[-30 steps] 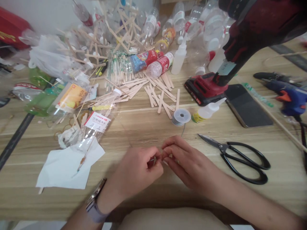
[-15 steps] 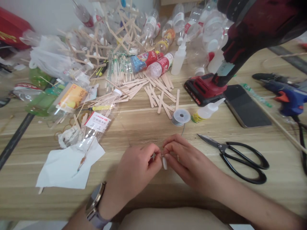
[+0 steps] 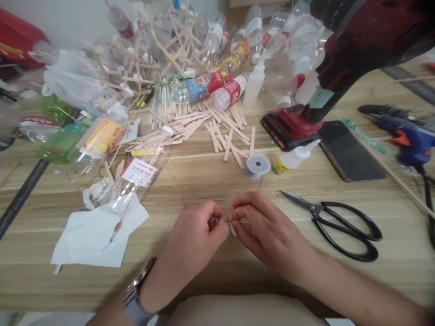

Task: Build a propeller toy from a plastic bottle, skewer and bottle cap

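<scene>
My left hand (image 3: 199, 237) and my right hand (image 3: 267, 228) meet close above the table's front part, fingertips nearly touching. Both are closed in a pinch on a thin grey line, mostly hidden by the fingers. A small white piece (image 3: 233, 227), its kind unclear, shows at the right fingertips. From a spool (image 3: 257, 166) just beyond, the grey line (image 3: 260, 183) runs down behind my right hand. Black-handled scissors (image 3: 317, 210) lie to the right of that hand, blades partly open.
A red and black drill (image 3: 299, 122) stands at right by a glue bottle (image 3: 294, 158) and a phone (image 3: 351, 151). Blue glue gun (image 3: 408, 136) lies far right. Wooden sticks (image 3: 224, 131) and plastic bottles (image 3: 139, 172) crowd the back and left. White paper (image 3: 91, 240) lies front left.
My left hand has turned slightly and its fingertips have closed in. The small white piece has tilted and shows less below the fingers. The line by the spool has shifted slightly.
</scene>
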A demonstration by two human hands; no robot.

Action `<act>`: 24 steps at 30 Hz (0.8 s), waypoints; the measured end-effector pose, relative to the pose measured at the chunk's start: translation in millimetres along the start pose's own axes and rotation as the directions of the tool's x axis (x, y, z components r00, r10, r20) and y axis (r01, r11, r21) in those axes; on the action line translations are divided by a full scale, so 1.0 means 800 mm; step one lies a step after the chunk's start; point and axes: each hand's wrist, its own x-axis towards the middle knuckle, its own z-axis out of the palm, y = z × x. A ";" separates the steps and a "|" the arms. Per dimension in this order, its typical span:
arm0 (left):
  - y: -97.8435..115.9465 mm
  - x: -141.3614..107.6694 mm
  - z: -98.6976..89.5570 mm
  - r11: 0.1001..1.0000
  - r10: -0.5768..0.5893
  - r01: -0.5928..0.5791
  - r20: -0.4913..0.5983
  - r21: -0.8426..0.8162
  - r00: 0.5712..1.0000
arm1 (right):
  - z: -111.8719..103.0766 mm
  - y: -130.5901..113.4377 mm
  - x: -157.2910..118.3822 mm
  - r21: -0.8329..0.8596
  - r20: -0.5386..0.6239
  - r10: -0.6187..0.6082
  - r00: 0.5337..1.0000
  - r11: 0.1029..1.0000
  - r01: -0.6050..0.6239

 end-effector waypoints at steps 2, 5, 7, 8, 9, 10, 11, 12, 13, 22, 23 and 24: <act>0.000 0.000 0.000 1.000 0.005 -0.004 0.022 -0.017 1.000 | 0.000 -0.001 -0.001 -0.018 -0.001 -0.010 1.000 1.000 0.010; -0.001 -0.003 0.000 0.997 0.065 -0.066 0.030 0.045 0.997 | -0.001 0.000 0.000 0.008 0.014 0.007 1.000 1.000 -0.008; -0.002 -0.006 0.000 0.984 0.114 -0.118 0.035 0.132 0.993 | 0.000 0.000 0.001 0.032 0.029 0.020 0.999 0.999 -0.021; -0.003 -0.006 0.000 0.974 0.139 -0.144 0.040 0.173 0.989 | 0.000 0.001 0.001 0.038 0.038 0.021 0.999 0.999 -0.022; -0.003 -0.007 0.000 0.965 0.160 -0.165 0.045 0.205 0.986 | 0.000 0.001 0.002 0.041 0.048 0.022 0.999 0.999 -0.024; -0.005 -0.008 0.000 0.956 0.178 -0.185 0.050 0.228 0.983 | 0.000 0.002 0.002 0.045 0.058 0.023 0.998 0.999 -0.026; -0.006 -0.008 0.000 0.950 0.193 -0.201 0.057 0.239 0.980 | 0.000 0.002 0.002 0.051 0.069 0.025 0.997 0.998 -0.028; -0.007 -0.007 -0.001 0.947 0.204 -0.214 0.065 0.239 0.977 | 0.000 0.002 0.002 0.060 0.079 0.029 0.996 0.998 -0.034; -0.007 -0.007 -0.003 0.949 0.209 -0.221 0.072 0.225 0.975 | 0.000 0.002 0.002 0.071 0.087 0.031 0.996 0.997 -0.037; -0.012 0.006 -0.015 0.948 0.081 0.014 0.281 -0.319 0.956 | -0.006 -0.001 0.005 0.203 0.036 0.091 0.995 0.974 -0.097; -0.013 0.007 -0.015 0.931 0.069 0.044 0.294 -0.362 0.953 | -0.007 -0.001 0.005 0.202 0.022 0.092 0.995 0.975 -0.095; -0.014 0.008 -0.014 0.916 0.060 0.070 0.307 -0.395 0.950 | -0.007 -0.002 0.004 0.196 0.009 0.088 0.996 0.977 -0.088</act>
